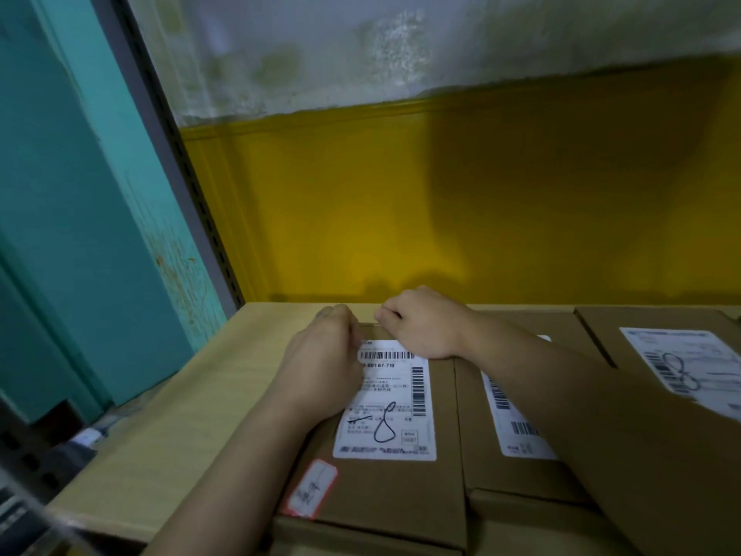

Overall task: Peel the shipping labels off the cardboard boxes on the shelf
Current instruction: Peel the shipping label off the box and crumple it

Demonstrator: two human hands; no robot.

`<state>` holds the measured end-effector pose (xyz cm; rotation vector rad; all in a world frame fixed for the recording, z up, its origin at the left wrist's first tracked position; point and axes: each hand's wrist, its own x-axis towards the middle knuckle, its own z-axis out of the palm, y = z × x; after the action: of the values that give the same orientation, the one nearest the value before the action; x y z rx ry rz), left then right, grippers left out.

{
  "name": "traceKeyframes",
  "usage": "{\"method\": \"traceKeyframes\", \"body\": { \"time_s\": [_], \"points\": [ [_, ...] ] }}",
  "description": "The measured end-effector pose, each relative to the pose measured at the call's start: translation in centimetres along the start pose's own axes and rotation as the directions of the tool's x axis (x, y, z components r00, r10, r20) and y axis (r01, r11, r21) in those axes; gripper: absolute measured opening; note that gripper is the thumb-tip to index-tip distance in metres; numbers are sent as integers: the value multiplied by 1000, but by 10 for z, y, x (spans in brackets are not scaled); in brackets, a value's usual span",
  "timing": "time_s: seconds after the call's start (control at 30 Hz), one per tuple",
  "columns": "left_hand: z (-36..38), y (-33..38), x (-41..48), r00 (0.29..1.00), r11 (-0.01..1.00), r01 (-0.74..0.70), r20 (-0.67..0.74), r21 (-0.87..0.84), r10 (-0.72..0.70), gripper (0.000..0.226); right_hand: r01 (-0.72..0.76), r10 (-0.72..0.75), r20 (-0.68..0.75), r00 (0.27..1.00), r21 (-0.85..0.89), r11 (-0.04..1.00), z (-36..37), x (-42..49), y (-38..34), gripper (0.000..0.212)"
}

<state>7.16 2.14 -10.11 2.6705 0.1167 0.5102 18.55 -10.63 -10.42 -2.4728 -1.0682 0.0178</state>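
Clearance was widest to the left of the boxes, where a broad strip of the pale wooden shelf (168,415) showed between the leftmost cardboard box (393,499) and the shelf's left edge, which was bounded by a grey perforated upright (192,202) and a teal pillar (80,194). Behind the boxes a narrow band of shelf ran along the yellow back panel (481,214). On the right the leftmost box sat flush against a second box (477,435), and a third box (625,327) lay farther right, tilted. Both forearms reached forward from the near edge, the right one crossing over the second box and hiding part of its label (517,427). The left hand (324,355) lay knuckles-up with its fingers curled down at the upper left corner of the shipping label (385,399); whether it pinched that corner could not be told. The right hand (421,327) rested its heel on the label's upper right corner, fingers curled toward the box's far edge, its grip likewise unclear. The label lay flat on the leftmost box, between and just below the two hands, with a small red-bordered sticker (312,489) near the box's front left corner. The third box carried its own label (681,363).
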Motion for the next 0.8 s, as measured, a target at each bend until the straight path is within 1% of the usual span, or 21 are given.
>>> {"method": "traceKeyframes", "body": {
  "time_s": [0.07, 0.1, 0.17, 0.23, 0.37, 0.47, 0.6, 0.73, 0.8],
  "points": [
    [2, -3, -1, 997, 995, 1, -80, -104, -9, 13, -15, 15, 4, 1000, 1, 1000, -1, -1, 0, 46],
    [3, -3, -1, 994, 993, -6, -107, -119, -7, 11, -17, 17, 7, 1000, -1, 1000, -1, -1, -1, 45],
    [4, -3, -2, 993, 998, -36, -116, -58, 29, 10, -22, 22, 8, 1000, -11, 1000, -1, -3, -2, 45],
    [3, -1, -4, 994, 997, -54, -91, 46, 58, 15, -23, 24, 11, 1000, -24, 999, -3, -3, -3, 46],
    [1, 4, -8, 989, 977, -27, -134, 214, 57, 19, -10, 10, 30, 999, -20, 1000, -3, -3, -2, 46],
    [0, 7, -7, 986, 971, -13, -159, 240, 52, 15, -1, 3, 39, 999, -38, 999, -3, -2, -2, 45],
    [-1, 11, -5, 992, 958, 18, -123, 287, 19, 10, 8, -7, 16, 1000, -69, 998, -3, -2, -4, 46],
    [0, 12, -3, 996, 964, 31, -90, 266, -8, 20, 10, -10, -10, 1000, -79, 997, 0, -1, -3, 45],
    [-2, 12, -4, 997, 967, 19, -74, 253, 0, 21, 9, -10, -16, 1000, -75, 997, 1, 0, -3, 45]
  ]
}}
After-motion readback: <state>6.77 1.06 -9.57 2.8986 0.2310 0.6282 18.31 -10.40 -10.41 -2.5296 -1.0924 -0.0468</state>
